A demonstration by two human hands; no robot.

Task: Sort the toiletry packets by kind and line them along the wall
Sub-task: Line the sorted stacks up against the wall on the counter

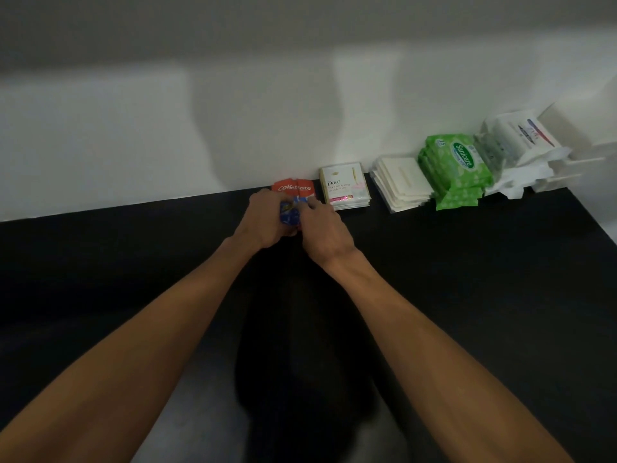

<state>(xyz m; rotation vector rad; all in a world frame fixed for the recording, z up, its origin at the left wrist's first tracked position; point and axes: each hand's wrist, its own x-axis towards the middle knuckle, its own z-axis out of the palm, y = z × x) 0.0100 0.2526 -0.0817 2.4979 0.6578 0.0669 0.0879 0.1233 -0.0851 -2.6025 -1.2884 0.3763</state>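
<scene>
Toiletry packets [404, 195] sit in sorted stacks at the foot of the white wall [133, 145], on the far edge of a black table [467, 279]. They fill the upper middle and upper right of the frame.

Furthest left in the row, just above the centre of the frame, the left hand [265, 218] curls its fingers round the left side of the Colgate packets [293, 188]. These are red on top with the brand name in white letters, and blue lower down; the small print is too blurred to read. The right hand [322, 228] meets them from the other side, its fingertips pinching the same packets, so both hands hold the bundle close to the wall.

Just to the right lies a flat stack of Dove sachets [345, 188]. They are white with the word Dove in dark script, a pink band below and smaller lines that cannot be made out. Next comes a pile of plain cream packets [405, 177] with only faint print. Beside them lean green wipe packs [455, 168] labelled Sanicare on a green oval, with a 15 at the upper corner. Just beside these, at the upper right, are white packs [514, 135] with a red and blue label that is unreadable. At the right edge stands a white plastic rack [567, 152].
</scene>
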